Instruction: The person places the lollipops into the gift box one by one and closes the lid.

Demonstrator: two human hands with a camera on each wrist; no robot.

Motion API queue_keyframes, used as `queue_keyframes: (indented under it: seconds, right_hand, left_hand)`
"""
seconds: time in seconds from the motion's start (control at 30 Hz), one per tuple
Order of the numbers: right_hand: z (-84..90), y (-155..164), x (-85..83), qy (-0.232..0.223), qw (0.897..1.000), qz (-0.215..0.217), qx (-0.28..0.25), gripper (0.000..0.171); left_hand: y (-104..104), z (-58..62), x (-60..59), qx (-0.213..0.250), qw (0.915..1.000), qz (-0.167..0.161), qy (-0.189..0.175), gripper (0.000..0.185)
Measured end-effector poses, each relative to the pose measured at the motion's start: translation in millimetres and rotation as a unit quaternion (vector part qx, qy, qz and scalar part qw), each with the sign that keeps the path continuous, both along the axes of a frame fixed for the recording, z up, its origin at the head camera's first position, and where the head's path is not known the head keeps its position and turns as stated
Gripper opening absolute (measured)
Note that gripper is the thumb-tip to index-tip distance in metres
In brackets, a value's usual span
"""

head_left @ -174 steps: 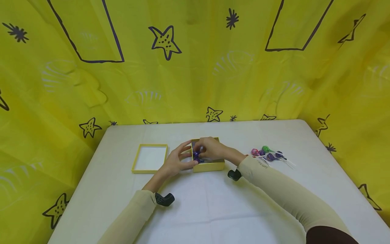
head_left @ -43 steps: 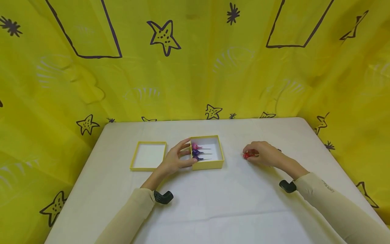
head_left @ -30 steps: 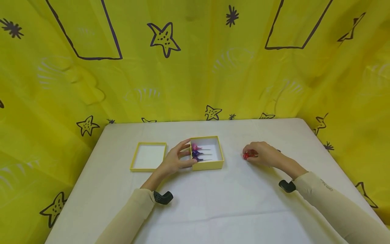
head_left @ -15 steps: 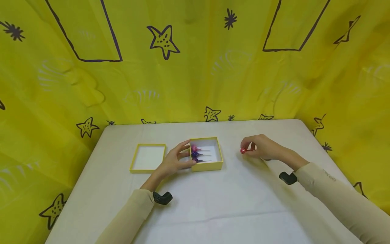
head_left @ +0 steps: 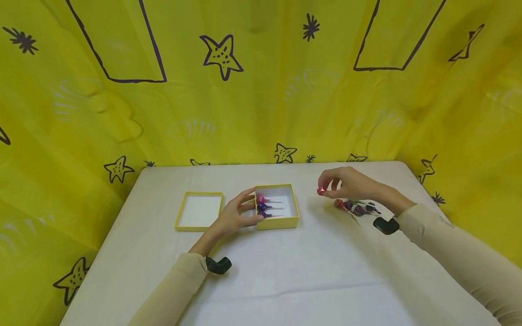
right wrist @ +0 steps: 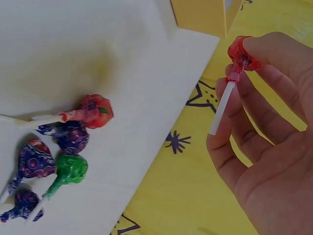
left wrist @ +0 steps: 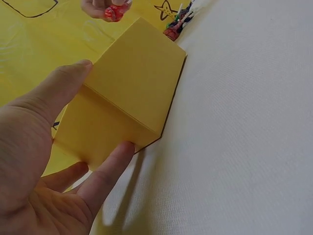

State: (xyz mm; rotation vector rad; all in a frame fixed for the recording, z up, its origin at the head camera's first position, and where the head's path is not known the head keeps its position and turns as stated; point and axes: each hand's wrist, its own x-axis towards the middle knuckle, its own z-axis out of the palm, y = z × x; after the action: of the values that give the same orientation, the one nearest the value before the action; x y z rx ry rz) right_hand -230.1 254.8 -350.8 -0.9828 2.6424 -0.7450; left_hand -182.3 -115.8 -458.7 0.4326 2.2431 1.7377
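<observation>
My left hand [head_left: 236, 216] rests against the left wall of a yellow box [head_left: 281, 222] with a white inside. In the left wrist view its thumb lies at the box's corner edge, and spread fingers touch the wall. Inside the box, three wrapped lollipops lie in a row along the left side: a pink lollipop [head_left: 262, 198] and two purple ones. My right hand [head_left: 350, 183] is raised off the table at the right. It pinches a red-wrapped lollipop [right wrist: 244, 54] by the head between thumb and fingers, the white stick [right wrist: 222, 107] pointing toward the palm.
Several lollipops lie together on the white tablecloth [head_left: 285, 280] below the right hand, among them a green lollipop [right wrist: 72, 169] and an orange-red lollipop [right wrist: 95, 112]. A yellow-rimmed lid [head_left: 177, 217] lies left of the box. A yellow curtain [head_left: 261, 104] hangs behind the table.
The earlier frames show my right hand in the box, then down at the lollipops on the right. Now it has lifted the red lollipop up from the table. The left hand stays at the box.
</observation>
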Motion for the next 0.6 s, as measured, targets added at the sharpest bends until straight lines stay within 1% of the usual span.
queue_keyframes:
  seconds: [0.1, 0.23, 0.6]
  right_hand:
    - [3.4, -3, -2.4, 0.006, 1.000, 0.003, -0.004, 0.019]
    - [8.2, -8, -5.0, 0.001, 1.000, 0.005, -0.010, 0.020]
    - [19.7, -28, -8.7, 0.000, 1.000, 0.018, -0.018, 0.016]
  left_hand:
    - [0, 0.2, 0.1, -0.002, 1.0000, -0.001, 0.002, 0.089]
    - [0, -0.2, 0.1, -0.002, 1.0000, 0.000, 0.005, 0.089]
    - [0, -0.2, 1.2, 0.000, 0.9999, -0.003, 0.015, 0.087]
